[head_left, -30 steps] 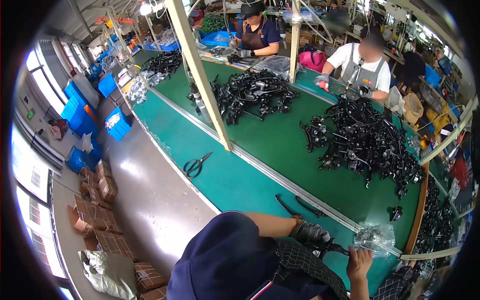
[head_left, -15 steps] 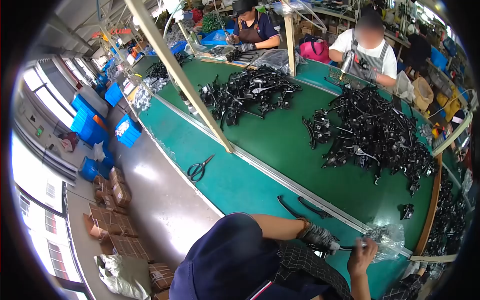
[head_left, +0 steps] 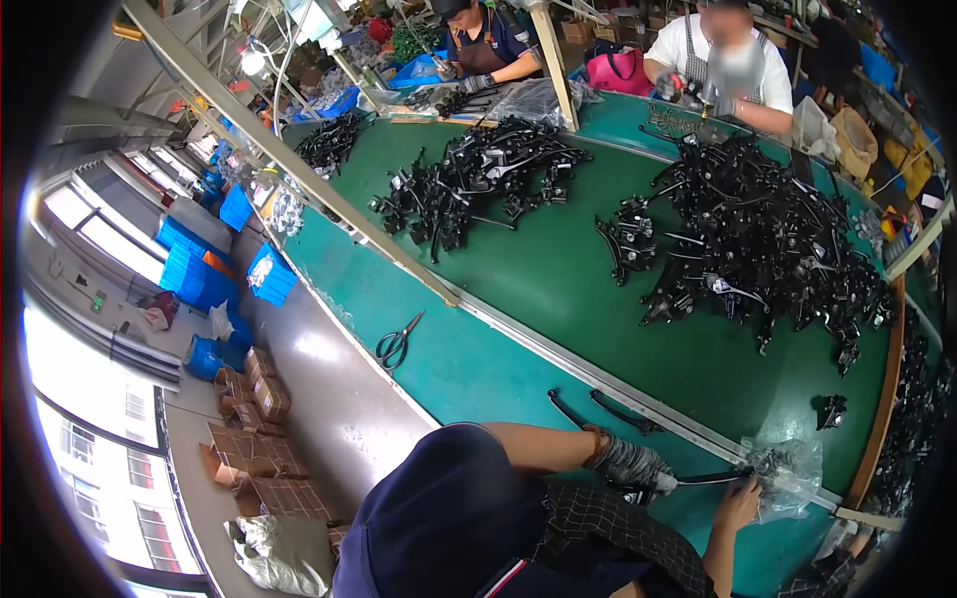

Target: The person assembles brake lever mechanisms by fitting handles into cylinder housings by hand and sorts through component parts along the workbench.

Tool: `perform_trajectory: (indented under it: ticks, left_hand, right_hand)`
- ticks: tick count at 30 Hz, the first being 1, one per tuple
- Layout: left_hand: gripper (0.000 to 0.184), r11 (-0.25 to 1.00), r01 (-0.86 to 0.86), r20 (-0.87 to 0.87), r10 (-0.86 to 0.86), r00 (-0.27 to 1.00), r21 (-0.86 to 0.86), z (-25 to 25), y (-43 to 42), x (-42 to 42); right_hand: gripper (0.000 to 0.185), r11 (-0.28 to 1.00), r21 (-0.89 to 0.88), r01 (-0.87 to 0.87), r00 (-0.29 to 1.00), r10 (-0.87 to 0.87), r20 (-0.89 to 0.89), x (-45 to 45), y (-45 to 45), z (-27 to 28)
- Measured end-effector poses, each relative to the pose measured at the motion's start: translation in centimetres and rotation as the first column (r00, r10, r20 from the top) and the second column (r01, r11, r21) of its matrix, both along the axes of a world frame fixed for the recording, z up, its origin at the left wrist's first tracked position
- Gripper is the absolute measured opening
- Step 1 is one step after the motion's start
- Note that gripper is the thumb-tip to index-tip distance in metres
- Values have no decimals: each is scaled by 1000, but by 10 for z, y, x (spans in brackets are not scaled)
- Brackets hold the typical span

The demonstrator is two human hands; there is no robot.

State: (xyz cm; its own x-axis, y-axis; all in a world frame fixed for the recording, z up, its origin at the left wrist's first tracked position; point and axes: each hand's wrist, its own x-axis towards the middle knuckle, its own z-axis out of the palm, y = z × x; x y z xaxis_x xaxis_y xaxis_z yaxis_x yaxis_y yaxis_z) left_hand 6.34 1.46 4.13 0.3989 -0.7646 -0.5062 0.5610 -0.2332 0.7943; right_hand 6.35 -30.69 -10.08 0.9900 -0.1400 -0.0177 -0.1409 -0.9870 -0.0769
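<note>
My left hand (head_left: 638,468), in a grey glove, is closed around the thick end of a black lever (head_left: 710,479) that looks like a brake lever. The lever points right, its far end near my bare right hand (head_left: 738,505). The right hand's fingers are bent together at the edge of a clear plastic bag (head_left: 788,476); what they pinch is too small to make out. Two loose black levers, one of them the curved lever (head_left: 566,407), lie on the teal bench just beyond my left forearm.
Black-handled scissors (head_left: 396,344) lie on the teal bench (head_left: 478,369). Across a metal rail, piles of black lever assemblies (head_left: 748,239) cover parts of the green surface. A slanted post (head_left: 299,164) crosses the view. Two co-workers (head_left: 718,65) work at the far side.
My right hand has shifted right and slightly down, farther from the left glove, and more of the lever shows between them. My left hand stays closed on it. The view has tilted slightly.
</note>
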Motion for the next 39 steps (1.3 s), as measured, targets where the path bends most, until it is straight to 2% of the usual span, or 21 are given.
perform_trajectory:
  ticks: [2,3,5,7,10,11,13,14,15,18,23,26,27,31,32,33,34,36,37,38,39]
  left_hand:
    - [40,1000,-17,19,17,1000,6,-10,-1,-2]
    - [41,999,-36,81,33,996,30,-17,-2,-6]
    - [42,994,-76,202,59,978,79,-22,-1,-13]
    - [42,995,-37,218,17,976,88,-10,0,-13]
    - [43,991,69,248,-96,964,112,14,1,-12]
    - [43,987,68,273,-107,956,149,20,3,-13]
    - [44,975,52,316,-121,941,217,25,4,-16]
    - [44,974,57,314,-125,941,218,24,3,-18]
    - [44,978,51,308,-113,945,202,20,2,-20]
    - [45,987,29,293,-74,953,156,3,2,-23]
    - [45,995,12,236,-36,971,104,-5,-1,-23]
    - [45,994,10,162,-28,986,111,1,8,-20]
    - [44,996,-15,130,4,991,86,4,13,-20]
    - [43,997,-75,70,73,995,26,6,17,-16]
    - [43,996,-83,69,82,994,22,5,16,-16]
    - [42,995,-94,67,92,993,19,3,14,-18]
    - [42,995,-100,61,99,993,22,-2,12,-20]
    - [42,998,-31,181,20,983,59,-20,4,-21]
    - [41,997,-10,251,-11,968,80,-29,2,-20]
    - [41,996,-33,263,11,965,79,-41,2,-24]
    - [41,998,-60,231,58,971,-1,-57,1,-30]
  right_hand:
    - [39,991,-30,-133,987,135,85,-10,-2,3]
    - [39,991,-32,-134,987,136,85,-15,-5,-2]
    - [34,996,52,-79,995,76,60,-31,-8,-19]
    - [31,994,95,-46,998,42,48,-32,-3,-22]
    - [26,964,118,236,971,-238,3,-14,13,-15]
    - [26,959,122,254,966,-257,6,-11,14,-18]
    - [26,956,94,276,954,-261,-148,-4,12,-27]
    - [26,958,79,277,941,-254,-225,-4,10,-30]
    - [26,957,81,279,940,-255,-226,-7,11,-28]
    - [25,904,216,368,928,-372,-21,-14,15,-20]
    - [22,857,229,462,882,-470,-22,5,27,-17]
    - [23,897,168,410,890,-354,-286,4,26,5]
    - [23,897,168,410,891,-354,-284,1,25,3]
    - [22,899,315,305,940,-231,-252,-16,27,2]
    - [22,763,626,159,979,-202,-3,-18,48,26]
    - [22,555,829,-70,940,-242,241,-19,69,50]
    - [22,553,830,-68,943,-236,235,-18,87,78]
    - [20,605,652,-457,853,90,514,-12,119,142]
    - [20,570,513,-642,734,261,627,-8,129,156]
    - [20,556,505,-660,720,277,636,-10,134,152]
    - [19,529,610,-590,805,324,497,-14,139,140]
